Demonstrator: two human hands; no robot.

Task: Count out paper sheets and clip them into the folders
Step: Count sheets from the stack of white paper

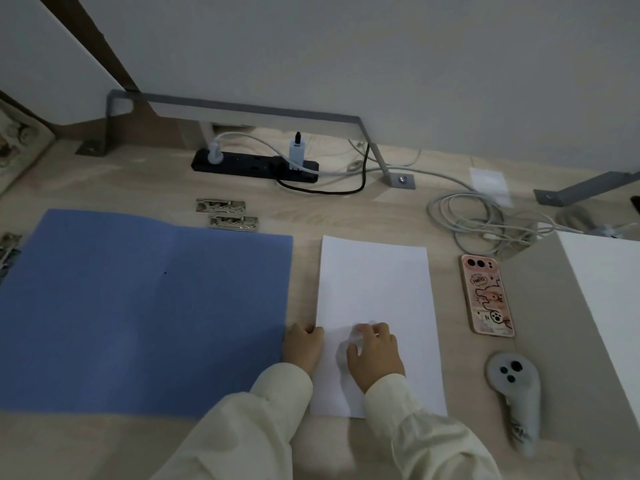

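Head view. White paper (374, 289) flat on desk (346, 445), long axis running near to far, just right of open blue folder (138, 306). Left hand (303, 348) curled at paper's near left edge, thumb side touching that edge, in the gap between folder and paper; whether pinching a sheet or only steadying, cannot tell. Right hand (375, 355) pressed palm down on paper's near half, fingers spread and blurred, nothing clasped. Both hands on the paper already; left one nearer the folder, which lies left of the grip. Likely step: counting or squaring sheets, then sliding them left onto the folder.

Folder lying spread, holding no sheets, nothing on it. Two metal clips (227, 213) loose on desk just beyond its far edge; another clip (8, 247) at its far left corner, partly cut off. More paper (606, 289) on grey board far right. Phone (486, 294) and controller (516, 393) right of the sheets, apart from them.
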